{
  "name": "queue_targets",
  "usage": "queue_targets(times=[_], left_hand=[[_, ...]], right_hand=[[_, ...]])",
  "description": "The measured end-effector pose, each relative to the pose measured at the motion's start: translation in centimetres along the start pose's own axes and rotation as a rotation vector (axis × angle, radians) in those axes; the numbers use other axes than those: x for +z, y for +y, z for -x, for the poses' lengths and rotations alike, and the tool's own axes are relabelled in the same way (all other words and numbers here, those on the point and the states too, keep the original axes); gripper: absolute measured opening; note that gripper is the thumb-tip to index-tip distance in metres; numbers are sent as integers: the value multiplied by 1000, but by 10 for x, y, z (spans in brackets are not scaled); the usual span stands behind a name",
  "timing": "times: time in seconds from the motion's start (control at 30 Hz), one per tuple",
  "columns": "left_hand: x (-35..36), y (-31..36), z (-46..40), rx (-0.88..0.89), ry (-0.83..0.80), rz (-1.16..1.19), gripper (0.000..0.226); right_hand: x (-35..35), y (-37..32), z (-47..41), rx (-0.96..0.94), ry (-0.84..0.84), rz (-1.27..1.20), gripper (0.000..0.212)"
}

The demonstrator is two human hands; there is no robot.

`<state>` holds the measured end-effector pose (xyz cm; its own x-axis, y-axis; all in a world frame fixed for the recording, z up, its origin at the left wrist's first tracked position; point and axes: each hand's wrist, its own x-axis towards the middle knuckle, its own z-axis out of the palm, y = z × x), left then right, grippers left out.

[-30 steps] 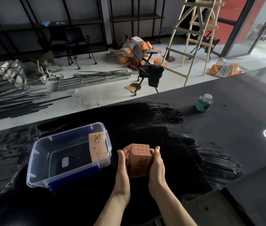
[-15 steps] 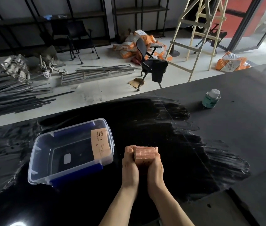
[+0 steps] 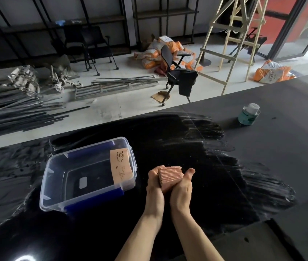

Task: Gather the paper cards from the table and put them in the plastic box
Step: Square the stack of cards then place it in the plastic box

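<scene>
Card (image 3: 120, 167) upright inside clear plastic box (image 3: 55, 187), against right wall

Daylight enters from the glass doorway (image 3: 300, 29) at the upper right, leaving the pale floor (image 3: 111, 108) bright while the shelving (image 3: 55, 31) along the back wall sits in gloom. The black table (image 3: 262, 166) is dim and glossy, streaked with smeared reflections, and shows 2 small white ring glares, 1 at the right edge and 1 at the bottom. Wide-angle distortion bends straight lines near the borders. Focus is fairly sharp at the centre and softer toward the corners.
</scene>
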<state>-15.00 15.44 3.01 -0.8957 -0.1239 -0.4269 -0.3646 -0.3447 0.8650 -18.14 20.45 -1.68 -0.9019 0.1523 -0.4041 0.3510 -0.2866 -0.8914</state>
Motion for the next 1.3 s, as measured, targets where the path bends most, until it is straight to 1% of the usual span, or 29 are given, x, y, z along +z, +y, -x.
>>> queue_targets(times=[0.07,0.1,0.13,0.17,0.2,0.27,0.3,0.33,0.4,0.47,0.53,0.57,0.6,0.67,0.73,0.77,0.83,0.9,1.0,1.07,1.17,1.2,1.3], left_hand=[[-9,-4,0,-58,-21,-16,75],[-15,-8,2,-41,-56,-52,72],[-19,-11,7,18,-89,-89,61],[-27,-15,8,91,-113,-138,43],[-32,-16,12,172,-141,-214,34],[-43,-20,18,340,-109,-464,62],[-47,-23,19,400,-73,-584,70],[-49,-25,19,454,-33,-660,71],[-49,-20,21,543,52,-767,65],[-51,-14,17,555,88,-863,60],[-55,-9,15,573,96,-971,54],[-56,-4,15,571,95,-1030,54],[-57,-1,15,573,93,-1094,56],[-62,4,12,587,75,-1196,60],[-65,6,8,581,23,-1264,60],[-64,6,6,571,0,-1295,62],[-61,3,3,550,-16,-1344,66],[-60,-4,1,532,1,-1321,68],[-63,-18,3,491,63,-1134,69],[-63,-28,6,441,116,-874,66],[-51,-32,10,301,251,-360,57],[-44,-32,9,272,293,-262,51],[-30,-29,-1,251,382,-105,27]], right_hand=[[-6,-6,-9,-5,95,17,91],[-6,-10,-10,-11,112,13,92],[-6,-9,-12,-3,131,0,90],[-7,-8,-12,19,149,-17,88],[-8,-8,-12,53,169,-42,86],[-8,-7,-13,141,199,-99,85],[-8,-9,-12,194,204,-118,85],[-8,-9,-12,242,206,-141,85],[-6,-12,-9,303,197,-203,79],[-5,-16,-7,339,172,-239,74],[-7,-19,-5,343,142,-190,73],[-10,-20,-4,309,137,-159,73],[-15,-20,-4,228,135,-128,74],[-26,-23,-3,-34,82,-22,71],[-32,-26,-1,-277,8,127,59],[-32,-24,-1,-350,-33,205,50],[-32,-18,-3,-423,-79,355,30],[-33,-12,-5,-430,-66,435,22],[-36,-6,-10,-388,-45,434,23],[-35,-3,-11,-383,-38,434,29],[-31,0,-11,-409,-29,421,30],[-30,0,-11,-417,-25,420,30],[-32,1,-12,-419,-18,408,31]])
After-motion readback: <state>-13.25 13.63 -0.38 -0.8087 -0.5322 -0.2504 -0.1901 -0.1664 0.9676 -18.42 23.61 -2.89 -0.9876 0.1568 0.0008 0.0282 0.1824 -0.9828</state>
